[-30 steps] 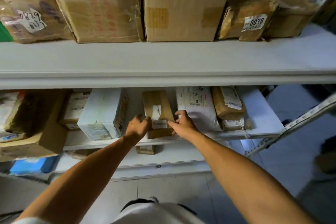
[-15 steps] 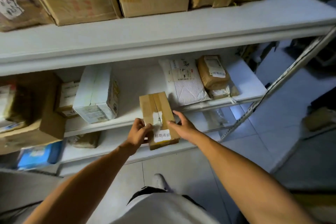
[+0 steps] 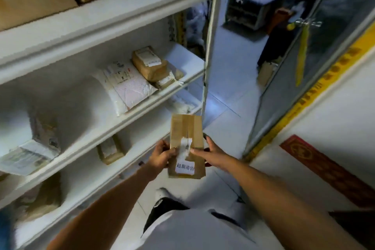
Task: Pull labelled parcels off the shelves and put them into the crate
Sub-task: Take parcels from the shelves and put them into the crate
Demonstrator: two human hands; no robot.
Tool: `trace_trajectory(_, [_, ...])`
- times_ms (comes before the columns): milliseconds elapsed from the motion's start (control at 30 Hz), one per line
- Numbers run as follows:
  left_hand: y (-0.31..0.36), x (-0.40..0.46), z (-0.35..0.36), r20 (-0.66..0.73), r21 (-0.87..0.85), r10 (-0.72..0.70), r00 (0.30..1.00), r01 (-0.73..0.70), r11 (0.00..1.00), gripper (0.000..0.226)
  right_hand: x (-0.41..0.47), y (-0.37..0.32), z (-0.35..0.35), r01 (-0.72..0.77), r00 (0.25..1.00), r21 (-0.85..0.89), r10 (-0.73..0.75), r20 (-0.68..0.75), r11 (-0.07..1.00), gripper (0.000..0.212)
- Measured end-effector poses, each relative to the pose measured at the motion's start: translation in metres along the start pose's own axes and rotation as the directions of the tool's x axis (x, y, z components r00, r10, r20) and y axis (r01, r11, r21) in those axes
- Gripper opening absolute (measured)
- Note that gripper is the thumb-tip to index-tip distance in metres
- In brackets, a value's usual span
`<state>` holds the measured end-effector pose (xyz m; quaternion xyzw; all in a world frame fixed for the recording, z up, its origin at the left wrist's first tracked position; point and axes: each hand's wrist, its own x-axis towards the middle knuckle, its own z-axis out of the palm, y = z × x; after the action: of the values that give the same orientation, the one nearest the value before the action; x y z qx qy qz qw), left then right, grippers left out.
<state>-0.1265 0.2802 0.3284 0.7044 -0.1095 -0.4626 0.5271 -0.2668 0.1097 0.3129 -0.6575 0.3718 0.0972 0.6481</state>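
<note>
Off the white metal shelves (image 3: 113,115) at nine o'clock now, both hands grip a labelled brown cardboard parcel (image 3: 186,146), left hand (image 3: 162,155) and right hand (image 3: 213,155) clamped on its edges; crate unseen.

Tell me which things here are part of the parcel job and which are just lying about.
Job:
- brown parcel, gripped by left hand and right hand
- white mailer, on the shelf
- labelled brown packet, beside it
No crate in view.

Lying about:
- glass door
- yellow tassel
- red mat
</note>
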Motion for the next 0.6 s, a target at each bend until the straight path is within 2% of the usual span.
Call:
trace_trajectory(67, [0.001,0.006,0.033,0.113,0.069,0.004,0.994,-0.012,0.998,0.040,-0.025,0.020,-0.025,-0.020,0.997,0.051,0.024,-0.076,0.999,0.096])
trace_trajectory(200, [0.010,0.018,0.104,0.261,0.214,-0.032,0.965,-0.026,0.976,0.029,-0.070,0.059,-0.066,-0.014,0.962,0.171,0.060,-0.267,0.985,0.088])
trace_trajectory(267, [0.019,0.022,0.140,0.338,0.303,-0.062,0.939,-0.046,0.952,0.036,-0.087,0.088,-0.087,0.033,0.928,0.246,0.061,-0.367,0.969,0.105])
trace_trajectory(333, [0.028,0.023,0.173,0.431,0.390,-0.089,0.898,-0.096,0.916,0.037,-0.113,0.110,-0.103,0.081,0.890,0.281,0.058,-0.451,0.956,0.107])
trace_trajectory(400, [0.035,0.024,0.207,0.533,0.493,-0.162,0.830,-0.149,0.857,0.040,-0.145,0.125,-0.114,0.119,0.847,0.339,0.083,-0.525,0.933,0.106])
trace_trajectory(467, [0.040,0.023,0.244,0.641,0.565,-0.240,0.729,-0.236,0.791,0.058,-0.177,0.141,-0.119,0.148,0.805,0.399,0.125,-0.581,0.905,0.114])
trace_trajectory(600, [0.039,0.012,0.320,0.770,0.596,-0.356,0.530,-0.398,0.697,0.053,-0.227,0.186,-0.122,0.196,0.674,0.527,0.277,-0.685,0.827,0.093])
